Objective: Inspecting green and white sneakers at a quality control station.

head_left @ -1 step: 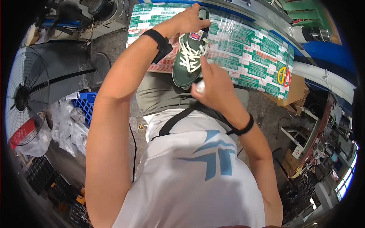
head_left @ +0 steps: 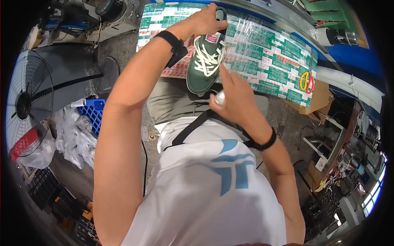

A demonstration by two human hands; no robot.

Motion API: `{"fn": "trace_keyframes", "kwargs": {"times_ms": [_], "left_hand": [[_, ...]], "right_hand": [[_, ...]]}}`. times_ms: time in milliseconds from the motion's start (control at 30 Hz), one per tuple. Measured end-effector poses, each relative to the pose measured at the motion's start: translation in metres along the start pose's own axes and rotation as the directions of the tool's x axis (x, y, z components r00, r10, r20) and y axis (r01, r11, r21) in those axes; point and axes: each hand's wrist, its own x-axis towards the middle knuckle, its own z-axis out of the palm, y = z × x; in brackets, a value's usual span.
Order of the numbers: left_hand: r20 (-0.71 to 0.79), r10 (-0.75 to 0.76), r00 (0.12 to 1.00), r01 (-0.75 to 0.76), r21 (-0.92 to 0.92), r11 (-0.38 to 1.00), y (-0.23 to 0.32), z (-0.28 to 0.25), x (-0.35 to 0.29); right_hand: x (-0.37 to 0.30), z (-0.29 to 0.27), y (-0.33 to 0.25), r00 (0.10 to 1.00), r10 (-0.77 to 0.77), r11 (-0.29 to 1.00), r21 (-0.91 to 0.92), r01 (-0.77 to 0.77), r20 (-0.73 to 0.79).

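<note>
A dark green sneaker [head_left: 201, 76] with white laces and a flag patch on its tongue points its toe toward me at the table's near edge. My left hand [head_left: 208, 21] is closed on the sneaker's heel end at the far side. My right hand [head_left: 236, 100] is right of the toe, its index finger stretched toward the shoe's side. A small rounded white thing [head_left: 220, 98] shows between its thumb and curled fingers; its kind cannot be made out. Whether the index fingertip touches the shoe is unclear.
The table [head_left: 262, 53] is covered in green-and-white printed tape under clear film. Scissors [head_left: 306, 82] with yellow and red handles lie at its right end. A fan [head_left: 24, 104], clear plastic bags [head_left: 74, 135] and a blue crate [head_left: 93, 112] are on the left; a cardboard box [head_left: 318, 98] stands right.
My right hand has shifted slightly toward me and to the right with the white thing in it. My left hand and the sneaker have barely moved.
</note>
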Motion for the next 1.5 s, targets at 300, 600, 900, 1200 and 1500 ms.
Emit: {"fn": "trace_keyframes", "kwargs": {"times_ms": [300, 600, 900, 1200, 1500], "left_hand": [[-0.057, 0.114, 0.992, -0.124, -0.220, 0.968, -0.013, -0.008, 0.005], [-0.199, -0.128, 0.972, -0.011, -0.579, 0.815, 0.017, 0.029, -0.131], [-0.139, -0.557, 0.819, 0.233, -0.806, 0.544, 0.001, -0.028, -0.133], [-0.347, 0.013, 0.938, -0.033, -0.052, 0.998, 0.023, -0.229, 0.032], [-0.346, 0.033, 0.938, 0.035, 0.187, 0.982, -0.078, -0.284, 0.201]], "right_hand": [[0.010, 0.020, 0.025, 0.928, 0.366, 0.854, 0.425, -0.301, -0.077], [0.031, 0.064, 0.025, 0.876, 0.468, 0.751, 0.576, -0.324, -0.117], [0.043, 0.031, 0.053, 0.906, 0.307, 0.852, 0.509, -0.126, -0.290], [-0.014, 0.022, 0.185, 0.883, 0.290, 0.947, -0.019, -0.319, -0.369], [-0.006, 0.030, 0.191, 0.886, 0.191, 0.974, -0.033, -0.225, -0.422]]}}
